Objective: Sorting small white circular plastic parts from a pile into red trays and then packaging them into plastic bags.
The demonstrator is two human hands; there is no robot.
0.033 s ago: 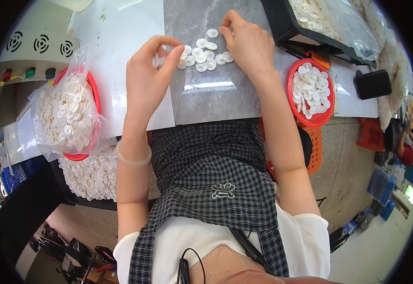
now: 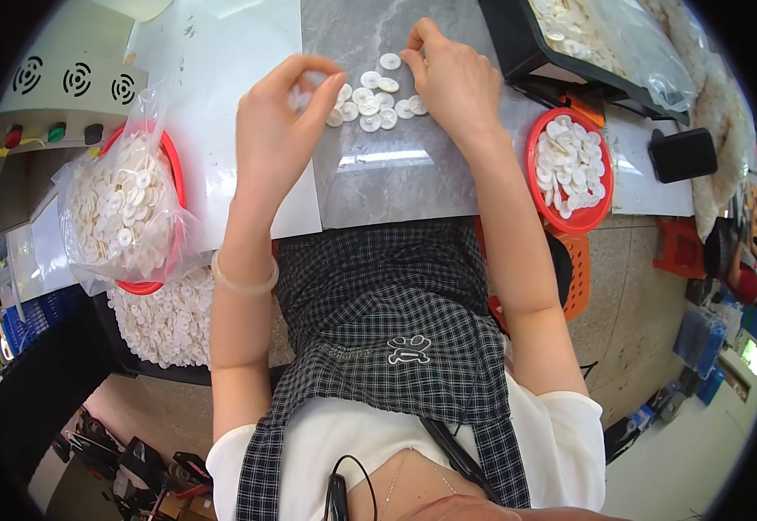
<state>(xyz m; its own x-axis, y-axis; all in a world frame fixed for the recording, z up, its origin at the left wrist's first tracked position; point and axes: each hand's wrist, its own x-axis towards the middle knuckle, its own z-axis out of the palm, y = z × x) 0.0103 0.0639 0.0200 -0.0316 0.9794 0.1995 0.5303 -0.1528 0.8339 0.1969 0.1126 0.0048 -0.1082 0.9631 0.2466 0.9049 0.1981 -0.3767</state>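
The white discs [image 2: 369, 106] lie in a loose cluster on the grey surface [image 2: 387, 187], toward its left edge and well back from its near edge; a lone disc [image 2: 390, 62] lies just beyond the cluster. The left hand [image 2: 274, 122] is above the surface's left edge, its fingers and thumb curled in around some blurred white discs. The right hand [image 2: 461, 87] is just right of the lone disc, thumb and forefinger bent toward each other; whether they meet or grip anything I cannot tell. A red bowl [image 2: 576, 223] of white discs sits at the surface's near edge, to the right, and a black bin [image 2: 510, 45] toward its far right. Well beyond the left edge, a clear bag [image 2: 145, 113] of white discs sits in another bowl [image 2: 177, 169], also red
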